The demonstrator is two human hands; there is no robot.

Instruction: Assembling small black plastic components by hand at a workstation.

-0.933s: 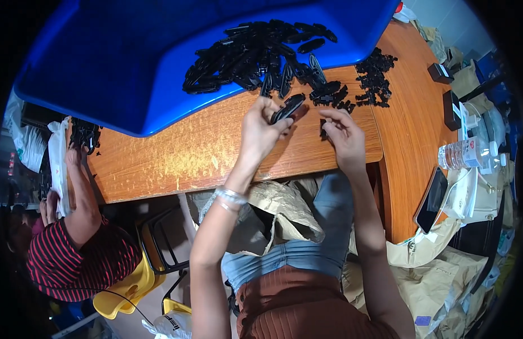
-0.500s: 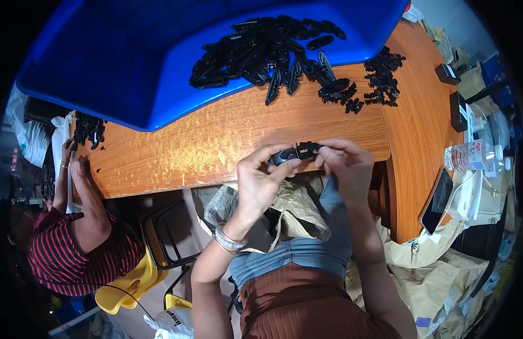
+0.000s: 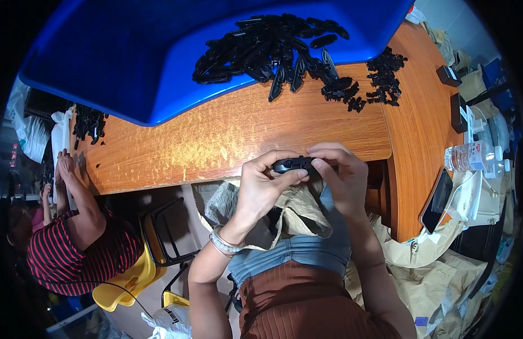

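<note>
Right edge of the frame: a clear plastic water bottle (image 3: 470, 159) lies on its side with a white and red label. Just below it, a dark phone (image 3: 437, 199) rests screen-up, black and blank.

Both hands meet just off the near edge of the wooden desk (image 3: 227, 135): the left hand (image 3: 261, 189) and right hand (image 3: 343, 175) pinch a small black plastic part (image 3: 292, 164) between their fingertips. A heap of black parts (image 3: 273, 48) lies on the blue tray (image 3: 120, 62) at the desk's far edge. A water bottle (image 3: 470, 158) lies at the right edge.
</note>
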